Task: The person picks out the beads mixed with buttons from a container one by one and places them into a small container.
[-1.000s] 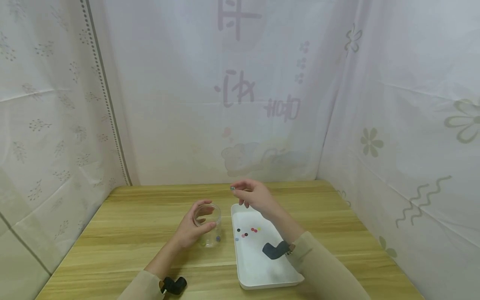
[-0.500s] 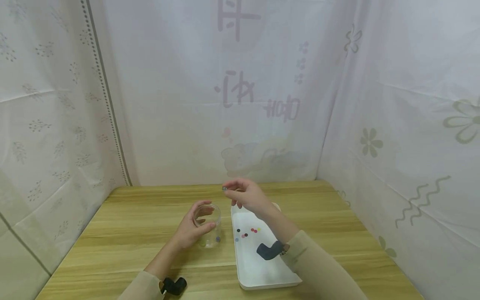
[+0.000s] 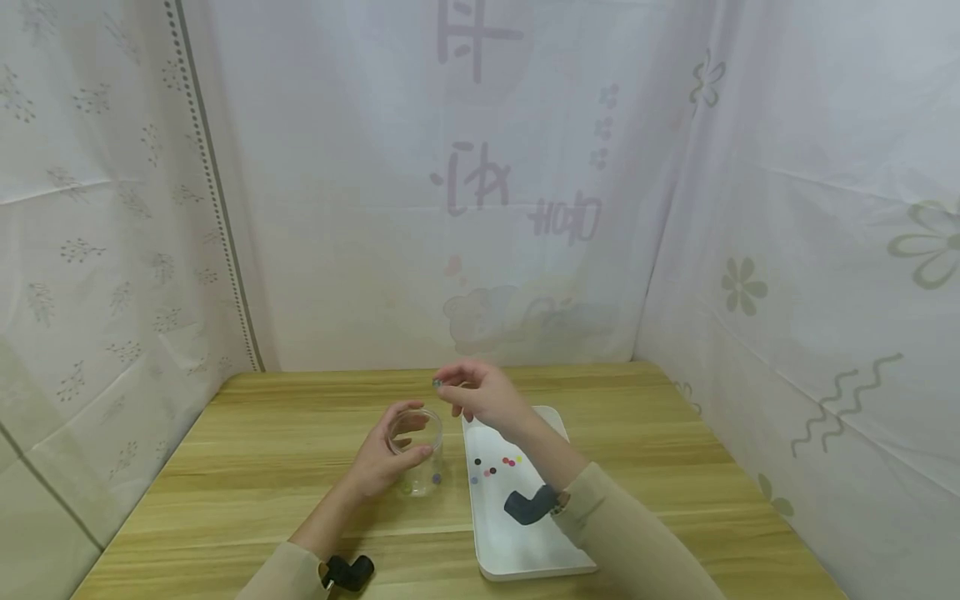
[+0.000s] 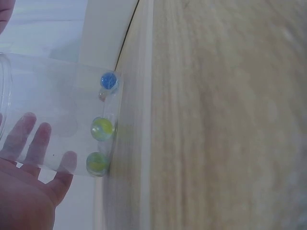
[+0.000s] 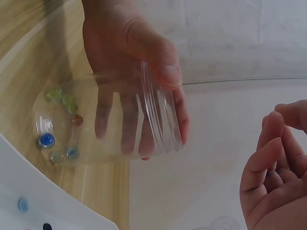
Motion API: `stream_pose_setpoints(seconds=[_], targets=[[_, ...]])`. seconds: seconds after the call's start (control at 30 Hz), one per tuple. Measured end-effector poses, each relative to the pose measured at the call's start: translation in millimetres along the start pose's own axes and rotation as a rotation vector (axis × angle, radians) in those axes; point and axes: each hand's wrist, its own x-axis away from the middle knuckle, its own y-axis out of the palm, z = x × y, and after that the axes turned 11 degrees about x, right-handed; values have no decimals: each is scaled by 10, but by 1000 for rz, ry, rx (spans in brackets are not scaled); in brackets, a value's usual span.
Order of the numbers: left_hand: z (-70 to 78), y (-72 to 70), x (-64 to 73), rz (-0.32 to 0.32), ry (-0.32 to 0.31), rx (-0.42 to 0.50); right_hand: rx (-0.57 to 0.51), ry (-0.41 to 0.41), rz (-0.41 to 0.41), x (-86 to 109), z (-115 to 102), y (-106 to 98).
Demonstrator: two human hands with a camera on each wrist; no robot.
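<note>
My left hand [image 3: 382,458] grips a clear plastic jar [image 3: 422,467], upright on the table, its fingers and thumb round the upper part. Several glass marbles lie on the jar's bottom: in the right wrist view a blue marble [image 5: 47,140], a brown marble [image 5: 77,120] and a yellow-green marble [image 5: 70,101] show. Just behind and above the jar's mouth, my right hand [image 3: 483,398] pinches a small glassy marble [image 3: 437,383] between thumb and forefinger. That marble is hidden in the right wrist view.
A white tray [image 3: 525,550] lies right of the jar, under the right forearm. Several small buttons rest in it, among them a light blue button [image 5: 23,204] and a black button [image 3: 477,462]. The wooden table [image 3: 300,433] ends at patterned cloth curtains [image 3: 360,250].
My right hand has moved left with the pinched marble, from above the tray's far end towards the jar. The left hand and the jar have stayed in place.
</note>
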Motion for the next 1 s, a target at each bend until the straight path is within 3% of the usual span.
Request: stream_pose_setpoints(seconds=[1.0], targets=[[25, 31, 5, 7, -27, -6, 138, -15, -74, -18, 113, 207]])
